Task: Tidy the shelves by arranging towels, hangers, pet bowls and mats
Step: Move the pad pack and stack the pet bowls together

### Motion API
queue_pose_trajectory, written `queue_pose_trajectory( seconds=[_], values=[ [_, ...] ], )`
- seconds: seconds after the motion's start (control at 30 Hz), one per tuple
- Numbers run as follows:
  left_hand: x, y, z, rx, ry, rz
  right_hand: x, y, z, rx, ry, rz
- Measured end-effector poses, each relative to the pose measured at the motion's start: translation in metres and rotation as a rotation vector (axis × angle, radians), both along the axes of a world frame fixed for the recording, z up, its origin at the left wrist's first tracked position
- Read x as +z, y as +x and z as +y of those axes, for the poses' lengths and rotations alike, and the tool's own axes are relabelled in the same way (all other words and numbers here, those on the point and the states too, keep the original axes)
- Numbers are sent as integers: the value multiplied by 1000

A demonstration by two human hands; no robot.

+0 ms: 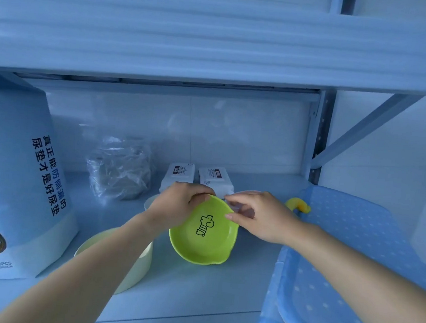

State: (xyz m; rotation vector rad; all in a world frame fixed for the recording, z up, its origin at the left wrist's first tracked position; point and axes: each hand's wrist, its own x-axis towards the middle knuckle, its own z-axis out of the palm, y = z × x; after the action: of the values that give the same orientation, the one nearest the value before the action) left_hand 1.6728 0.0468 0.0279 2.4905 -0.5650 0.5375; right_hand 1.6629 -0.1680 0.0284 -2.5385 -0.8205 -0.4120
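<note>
A green pet bowl [202, 235] with a black cartoon animal drawn inside is tilted towards me above the shelf. My left hand [175, 204] grips its far rim from the left. My right hand [258, 217] is at the bowl's right rim, and its fingers pinch something clear and thin there; what it is I cannot tell. A pale yellow-green bowl [132, 266] stands on the shelf under my left forearm. Part of a white bowl rim [245, 192] shows behind my right hand.
A big bag of pet pads [12, 179] fills the left of the shelf [193, 290]. A crinkled clear bag [120, 170] and two white wipe packs [179, 175] lie at the back. A blue dotted mat [340, 266] lies at right, a yellow object [297, 205] beside it.
</note>
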Motion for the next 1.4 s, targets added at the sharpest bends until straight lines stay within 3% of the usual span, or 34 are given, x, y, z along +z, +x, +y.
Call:
queue_pose_trajectory(
  seconds=[0.3, 0.47, 0.93, 1.2, 1.4],
  values=[
    [-14, 24, -8, -30, 128, 64, -10, 1, -8, 27, -39, 2],
    [-25, 29, -13, -54, 107, 52, -13, 6, -20, 65, -115, 140],
    [-37, 19, -11, 24, 157, 34, -7, 14, -18, 278, -194, -114],
    [-49, -24, -1, -26, -23, -31, -19, 23, -25, 223, -222, -83],
    [-52, -46, -10, -94, -209, 112, -27, 20, -21, 270, -230, -66]
  ],
)
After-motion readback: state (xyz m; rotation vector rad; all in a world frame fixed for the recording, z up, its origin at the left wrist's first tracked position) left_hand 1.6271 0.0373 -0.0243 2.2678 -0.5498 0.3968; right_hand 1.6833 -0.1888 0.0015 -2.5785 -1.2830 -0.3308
